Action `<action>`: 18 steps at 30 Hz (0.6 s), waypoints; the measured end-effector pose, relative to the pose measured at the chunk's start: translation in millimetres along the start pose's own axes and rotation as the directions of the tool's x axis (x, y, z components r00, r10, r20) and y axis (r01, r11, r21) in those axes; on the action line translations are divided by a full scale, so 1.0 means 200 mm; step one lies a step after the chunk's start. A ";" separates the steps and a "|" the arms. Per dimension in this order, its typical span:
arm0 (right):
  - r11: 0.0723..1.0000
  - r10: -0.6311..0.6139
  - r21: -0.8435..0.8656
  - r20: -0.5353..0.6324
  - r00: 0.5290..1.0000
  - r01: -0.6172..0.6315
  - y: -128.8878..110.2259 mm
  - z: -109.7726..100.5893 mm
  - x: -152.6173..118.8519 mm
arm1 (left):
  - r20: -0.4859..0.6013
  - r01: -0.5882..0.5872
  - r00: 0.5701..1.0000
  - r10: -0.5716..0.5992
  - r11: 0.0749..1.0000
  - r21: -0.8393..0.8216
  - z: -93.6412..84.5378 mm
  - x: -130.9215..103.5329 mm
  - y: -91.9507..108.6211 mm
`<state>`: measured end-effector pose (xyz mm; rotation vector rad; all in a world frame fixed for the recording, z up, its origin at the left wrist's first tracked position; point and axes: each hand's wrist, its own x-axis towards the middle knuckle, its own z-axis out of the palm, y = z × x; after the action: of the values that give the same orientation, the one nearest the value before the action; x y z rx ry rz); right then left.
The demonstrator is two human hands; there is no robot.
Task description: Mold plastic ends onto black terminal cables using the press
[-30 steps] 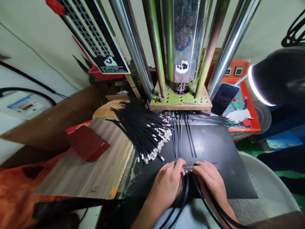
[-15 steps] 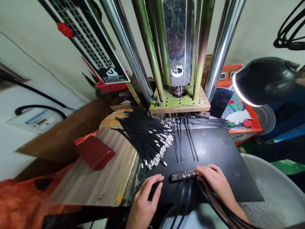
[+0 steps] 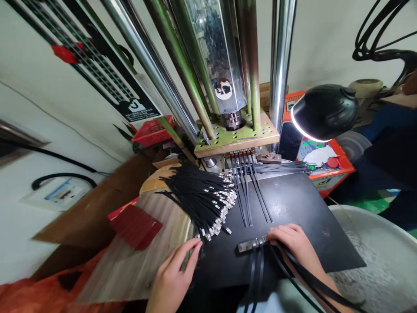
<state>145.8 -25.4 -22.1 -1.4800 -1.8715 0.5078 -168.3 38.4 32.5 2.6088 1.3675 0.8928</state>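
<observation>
My left hand (image 3: 176, 269) hovers over the near left edge of the black plate, thumb and forefinger curved towards each other with a small gap and nothing visible between them. Just beyond its fingertips lie the pale connector ends of a big bundle of black cables (image 3: 195, 191). My right hand (image 3: 289, 241) rests at the right end of a small metal holding block (image 3: 248, 245), fingers closed on a black cable (image 3: 276, 258) there; the grip itself is partly hidden. Two cables run from the block towards me, and more lie along my right forearm.
A press with a drilled plate (image 3: 237, 141) stands ahead, several cables reaching out from under it onto the black plate (image 3: 299, 204). A lit lamp (image 3: 325, 113) hangs at right above an orange control box (image 3: 339, 174). A white tub (image 3: 384, 256) sits right; a dark red booklet (image 3: 137, 226) lies left.
My left hand has moved left, towards the bundle's connector ends, its thumb and forefinger drawing closer. The press plate has risen, baring a row of cable ends beneath. My right hand stays at the block.
</observation>
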 end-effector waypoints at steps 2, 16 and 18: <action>0.999 -0.033 0.027 0.002 0.999 0.033 0.04 -0.01 0.00 | 0.000 -0.063 0.998 0.063 0.998 -0.013 0.02 0.13 0.03; 0.997 -0.057 0.033 -0.187 0.981 0.065 0.11 0.04 -0.03 | 0.250 0.137 0.958 -0.142 0.990 0.036 0.68 1.29 -0.08; 0.998 -0.056 -0.010 -0.173 0.983 0.055 0.11 0.05 -0.03 | 0.179 0.226 0.954 -0.240 0.969 0.096 0.79 1.39 -0.11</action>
<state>154.4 -23.7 -44.7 -1.4234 -1.7728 0.3371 19.5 298.0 23.8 2.4372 1.6381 0.5567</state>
